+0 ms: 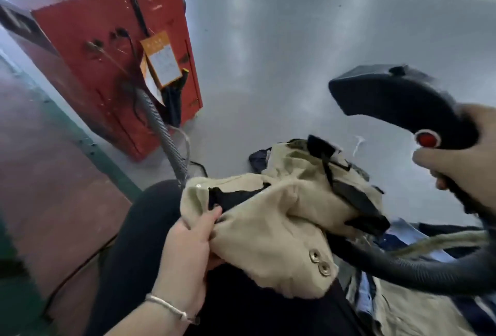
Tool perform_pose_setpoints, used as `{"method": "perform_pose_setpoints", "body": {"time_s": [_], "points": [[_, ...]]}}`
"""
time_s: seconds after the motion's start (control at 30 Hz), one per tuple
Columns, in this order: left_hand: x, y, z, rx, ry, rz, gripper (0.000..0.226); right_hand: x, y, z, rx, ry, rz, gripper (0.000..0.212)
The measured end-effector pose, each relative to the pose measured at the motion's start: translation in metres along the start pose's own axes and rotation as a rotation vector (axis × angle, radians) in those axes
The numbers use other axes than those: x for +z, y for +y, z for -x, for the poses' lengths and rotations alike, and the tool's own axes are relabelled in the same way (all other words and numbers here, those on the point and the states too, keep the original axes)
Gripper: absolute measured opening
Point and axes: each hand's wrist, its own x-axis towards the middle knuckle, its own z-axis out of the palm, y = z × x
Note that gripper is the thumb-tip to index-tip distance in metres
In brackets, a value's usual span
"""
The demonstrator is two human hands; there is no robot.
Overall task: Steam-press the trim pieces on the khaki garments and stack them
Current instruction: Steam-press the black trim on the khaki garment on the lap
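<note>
- Garment first: crumpled khaki cloth garment (271, 217) with black trim strips and two metal snap studs (319, 262) lies bunched over the person's lap, well apart from the red metal cabinet (112, 48) at the upper left.
- Left hand (188, 244) pinches the garment's near-left edge, thumb on the black trim strip (236, 197); fingers curled into the cloth.
- Right hand (461, 156) is wrapped round the handle of the black plastic steamer head (389, 94), raised above and to the right of the garment, not touching it. Red round button (426, 138) sits just by the thumb.
- Risk: steam reaching the left thumb, since it rests right on the trim to be pressed.
- Risk: trim is creased and folded; pressing it unflattened would likely set the wrinkle.
- Risk: black ribbed hose (402, 268) crosses the heap of other khaki and dark garments (402, 306) at lower right and may drag them; the heap is blurred, possibly the stack.
</note>
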Motion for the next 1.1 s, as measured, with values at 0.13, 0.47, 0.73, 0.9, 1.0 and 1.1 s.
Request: {"method": "perform_pose_setpoints", "body": {"time_s": [0.13, 0.47, 0.73, 0.9, 1.0, 1.1], "points": [[-0.003, 0.019, -0.006, 0.363, 0.169, -0.232, 0.026, 0.031, -0.069, 0.023, -0.033, -0.097, 0.17, 0.045], [-0.01, 0.021, -0.004, -0.411, -0.153, 0.209, 0.022, 0.052, -0.094, 0.039, -0.069, -0.153, 0.344, 0.031], [0.054, -0.003, 0.024, -0.488, -0.218, 0.337, 0.027, 0.018, -0.081, 0.026, -0.077, -0.048, 0.324, 0.042], [0.046, -0.039, 0.049, -0.552, -0.135, 0.123, 0.026, 0.041, -0.081, 0.044, -0.091, -0.188, 0.422, 0.03], [0.039, -0.037, 0.06, -0.791, -0.235, 0.074, 0.05, 0.069, -0.077, 0.056, -0.062, -0.329, 0.498, 0.026], [0.034, -0.037, 0.062, -0.763, -0.352, -0.179, 0.063, 0.082, -0.072, 0.06, -0.026, -0.357, 0.628, 0.025]]}}
